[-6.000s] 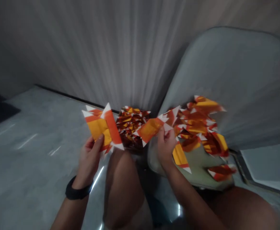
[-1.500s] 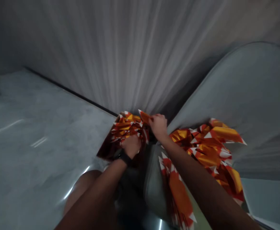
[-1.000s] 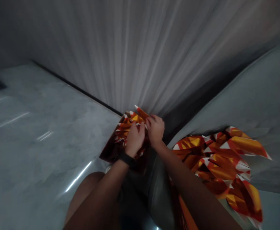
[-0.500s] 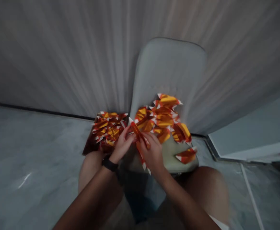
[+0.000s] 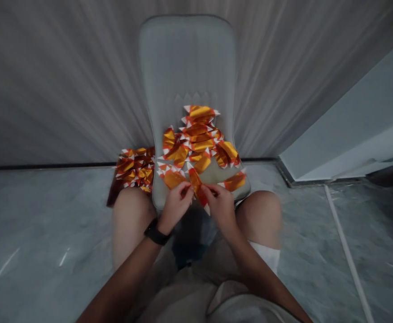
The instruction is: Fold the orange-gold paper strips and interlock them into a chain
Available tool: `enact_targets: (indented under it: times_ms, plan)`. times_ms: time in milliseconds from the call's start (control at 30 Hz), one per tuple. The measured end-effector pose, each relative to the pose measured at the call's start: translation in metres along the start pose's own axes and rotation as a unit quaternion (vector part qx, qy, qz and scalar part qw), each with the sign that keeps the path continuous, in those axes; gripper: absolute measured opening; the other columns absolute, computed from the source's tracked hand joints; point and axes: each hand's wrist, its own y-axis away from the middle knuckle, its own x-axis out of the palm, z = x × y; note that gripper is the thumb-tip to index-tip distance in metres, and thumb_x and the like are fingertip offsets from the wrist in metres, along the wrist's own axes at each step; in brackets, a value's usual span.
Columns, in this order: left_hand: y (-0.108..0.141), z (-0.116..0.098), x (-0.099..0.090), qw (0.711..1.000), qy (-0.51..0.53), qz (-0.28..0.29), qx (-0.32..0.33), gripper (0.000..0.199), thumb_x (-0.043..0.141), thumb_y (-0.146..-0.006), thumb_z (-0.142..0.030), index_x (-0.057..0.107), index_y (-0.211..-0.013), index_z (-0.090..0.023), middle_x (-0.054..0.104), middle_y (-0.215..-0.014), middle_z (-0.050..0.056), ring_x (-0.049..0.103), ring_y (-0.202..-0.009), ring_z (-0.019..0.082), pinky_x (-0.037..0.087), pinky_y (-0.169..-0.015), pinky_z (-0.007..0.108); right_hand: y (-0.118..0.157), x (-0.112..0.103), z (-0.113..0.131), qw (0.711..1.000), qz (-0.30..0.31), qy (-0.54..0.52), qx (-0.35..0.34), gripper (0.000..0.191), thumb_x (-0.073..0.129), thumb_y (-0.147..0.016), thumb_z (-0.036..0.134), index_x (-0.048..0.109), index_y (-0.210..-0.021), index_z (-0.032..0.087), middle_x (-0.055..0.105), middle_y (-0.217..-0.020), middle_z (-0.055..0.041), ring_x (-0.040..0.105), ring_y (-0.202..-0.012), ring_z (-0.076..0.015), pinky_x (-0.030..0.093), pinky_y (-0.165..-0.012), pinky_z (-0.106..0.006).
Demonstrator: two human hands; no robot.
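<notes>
Between my hands is an orange, gold and white foil piece, tilted over the chair seat's front edge. My right hand pinches its right side. On its left side, my left hand has thumb and fingertips pressed together; a dark band is on that wrist. Several similar foil pieces lie overlapped on the grey chair. One separate piece rests at the seat's right edge, and another is just beyond my left hand.
A dark red box heaped with foil pieces stands left of the chair, beside my left knee. My right knee is at the seat's right. A wall rises behind the chair.
The view has swung, so chair and box appear further left and higher. My hands have moved apart, and the foil piece between them shows more fully.
</notes>
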Motion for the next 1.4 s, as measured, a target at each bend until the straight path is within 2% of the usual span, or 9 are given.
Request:
enact_targets:
  times_ms: [133,333,500,600,867,967,1167,1333,1400]
  plan:
    - [0.003,-0.010,-0.007,0.997,-0.051,0.059,0.020,0.033,0.053,-0.095,-0.050,0.062,-0.095,-0.019,0.060,-0.068,-0.002,0.055,-0.052,0.011,0.043,-0.048,0.021,-0.011,-0.018,-0.014,0.994,0.035,-0.084,0.057,0.031,0.065,-0.082,0.045,0.080,-0.087,0.018,0.079,-0.085,-0.0065,0.070,-0.077,-0.0217,0.053,-0.072,-0.031]
    - [0.007,-0.021,-0.021,0.987,-0.094,0.122,0.048,0.033,0.048,-0.098,-0.049,0.057,-0.087,-0.019,0.058,-0.071,-0.003,0.048,-0.053,0.009,0.039,-0.051,0.021,-0.009,-0.033,-0.021,0.973,0.115,-0.159,0.119,0.039,0.071,-0.076,0.051,0.080,-0.092,0.017,0.079,-0.088,-0.0064,0.070,-0.077,-0.0216,0.055,-0.070,-0.032]
    - [0.014,-0.026,-0.025,0.976,-0.141,0.139,0.086,0.029,0.047,-0.099,-0.041,0.060,-0.088,-0.018,0.060,-0.076,0.000,0.054,-0.069,0.013,0.041,-0.061,0.022,-0.004,-0.027,-0.016,0.986,0.101,-0.105,0.084,0.035,0.066,-0.082,0.048,0.080,-0.088,0.017,0.077,-0.083,-0.0052,0.068,-0.076,-0.0200,0.051,-0.066,-0.028]
    - [0.017,-0.029,-0.028,0.976,-0.139,0.142,0.084,0.029,0.048,-0.098,-0.041,0.061,-0.087,-0.018,0.060,-0.076,0.000,0.054,-0.069,0.013,0.040,-0.059,0.021,-0.001,-0.025,-0.007,0.994,0.089,-0.044,0.044,0.036,0.061,-0.085,0.048,0.078,-0.077,0.017,0.074,-0.075,-0.0041,0.066,-0.070,-0.0195,0.046,-0.060,-0.026]
    - [0.025,-0.028,-0.031,0.989,-0.114,0.058,0.071,0.034,0.048,-0.098,-0.044,0.061,-0.083,-0.017,0.056,-0.073,-0.002,0.049,-0.064,0.011,0.037,-0.057,0.021,0.016,-0.026,0.023,0.990,0.105,0.088,-0.043,0.036,0.055,-0.091,0.043,0.078,-0.076,0.020,0.074,-0.069,-0.0031,0.063,-0.065,-0.0188,0.044,-0.062,-0.027]
    - [0.028,-0.027,-0.034,0.989,-0.100,0.069,0.087,0.031,0.047,-0.099,-0.041,0.060,-0.085,-0.017,0.056,-0.074,-0.002,0.049,-0.066,0.011,0.037,-0.059,0.021,0.017,-0.024,0.019,0.993,0.102,0.062,-0.018,0.036,0.058,-0.089,0.046,0.078,-0.077,0.019,0.073,-0.068,-0.0034,0.062,-0.065,-0.0190,0.046,-0.062,-0.028]
    - [0.031,-0.025,-0.043,0.987,-0.053,0.119,0.097,0.033,0.044,-0.101,-0.042,0.060,-0.088,-0.016,0.058,-0.079,0.000,0.052,-0.073,0.013,0.040,-0.065,0.022,0.016,-0.020,-0.002,0.981,0.160,-0.079,0.081,0.041,0.062,-0.083,0.056,0.075,-0.073,0.018,0.073,-0.071,-0.0043,0.065,-0.069,-0.0211,0.051,-0.065,-0.030]
    - [0.032,-0.023,-0.044,0.982,-0.065,0.134,0.113,0.032,0.045,-0.101,-0.041,0.060,-0.089,-0.017,0.060,-0.082,0.001,0.054,-0.077,0.014,0.040,-0.067,0.023,0.015,-0.014,0.002,0.987,0.143,-0.052,0.050,0.042,0.062,-0.082,0.055,0.078,-0.086,0.017,0.075,-0.080,-0.0054,0.065,-0.074,-0.0212,0.051,-0.068,-0.029]
    - [0.032,-0.023,-0.045,0.982,-0.067,0.136,0.114,0.031,0.045,-0.101,-0.042,0.060,-0.089,-0.017,0.059,-0.082,0.000,0.053,-0.076,0.014,0.040,-0.066,0.023,0.013,-0.014,0.008,0.991,0.133,-0.019,0.029,0.042,0.060,-0.084,0.055,0.078,-0.083,0.017,0.073,-0.075,-0.0037,0.063,-0.070,-0.0197,0.048,-0.064,-0.027]
